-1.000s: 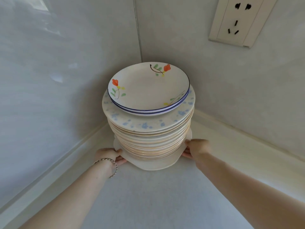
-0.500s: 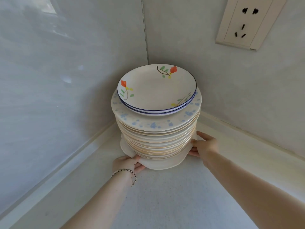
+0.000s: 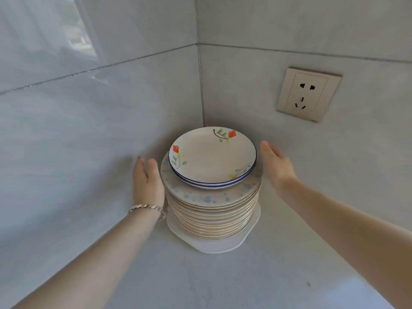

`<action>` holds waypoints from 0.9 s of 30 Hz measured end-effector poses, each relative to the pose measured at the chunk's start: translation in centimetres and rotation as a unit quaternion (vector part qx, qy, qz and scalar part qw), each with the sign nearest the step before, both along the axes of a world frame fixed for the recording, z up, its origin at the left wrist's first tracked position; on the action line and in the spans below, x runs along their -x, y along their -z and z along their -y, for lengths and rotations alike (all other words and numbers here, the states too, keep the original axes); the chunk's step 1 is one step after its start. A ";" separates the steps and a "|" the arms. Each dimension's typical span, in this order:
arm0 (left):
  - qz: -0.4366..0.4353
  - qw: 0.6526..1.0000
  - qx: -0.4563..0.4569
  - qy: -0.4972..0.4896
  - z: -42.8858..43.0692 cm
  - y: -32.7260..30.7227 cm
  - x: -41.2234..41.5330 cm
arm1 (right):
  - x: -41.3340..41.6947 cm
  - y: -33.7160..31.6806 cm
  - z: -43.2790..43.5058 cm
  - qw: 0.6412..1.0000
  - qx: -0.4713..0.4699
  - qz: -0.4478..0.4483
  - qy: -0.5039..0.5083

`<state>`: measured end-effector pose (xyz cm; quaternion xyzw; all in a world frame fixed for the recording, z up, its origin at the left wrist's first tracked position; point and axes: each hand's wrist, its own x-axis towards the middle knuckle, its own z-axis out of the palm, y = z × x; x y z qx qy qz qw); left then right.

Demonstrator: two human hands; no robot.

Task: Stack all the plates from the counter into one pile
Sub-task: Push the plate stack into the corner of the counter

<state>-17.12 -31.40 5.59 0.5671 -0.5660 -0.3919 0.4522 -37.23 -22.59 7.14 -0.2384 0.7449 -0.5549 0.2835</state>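
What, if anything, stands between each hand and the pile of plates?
Nothing visible does. The left hand is open close beside the pile of plates, the right hand open beside its top.

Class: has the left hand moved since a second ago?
Yes. The left hand has gone up, from the bottom plate to the upper side of the pile.

Both forearms cut off at btm & right frame edges. Right grip (image 3: 276, 166) blurred; contact w/ plate pile (image 3: 211, 210) unclear. Lower plates show rims only. Left grip (image 3: 147, 181) palm side hidden. Worktop (image 3: 200, 284) behind pile hidden.
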 end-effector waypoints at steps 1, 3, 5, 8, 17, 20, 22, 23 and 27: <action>0.025 0.999 -0.007 0.035 0.8 -1.0 0.5 | 0.0 -0.7 0.9 0.999 -0.015 -0.025 -0.017; 0.099 0.990 -0.015 0.101 2.1 -1.9 1.5 | -0.2 -1.3 2.4 0.992 -0.061 -0.098 -0.054; 0.150 0.980 0.008 0.133 2.9 -1.7 2.0 | -0.2 -1.0 3.1 0.985 -0.082 -0.141 -0.058; 0.153 0.980 0.033 0.126 3.0 -0.8 1.7 | -0.4 -0.3 2.7 0.986 -0.059 -0.152 -0.045; 0.148 0.981 0.032 0.124 2.8 -0.6 1.3 | -0.9 1.3 2.1 0.992 -0.002 -0.125 -0.023; 0.155 0.980 0.016 0.127 2.5 -0.9 1.4 | -0.7 0.8 2.2 0.987 -0.029 -0.155 -0.042; 0.203 0.969 0.014 0.143 2.2 -1.5 1.4 | -0.7 0.3 2.3 0.980 -0.076 -0.168 -0.067; 0.241 0.960 0.014 0.140 1.9 -2.2 1.3 | -0.8 -0.1 2.1 0.976 -0.107 -0.174 -0.071; 0.307 0.932 0.117 0.150 -1.1 -5.5 0.8 | -2.6 -3.2 -0.5 0.968 -0.198 -0.124 -0.096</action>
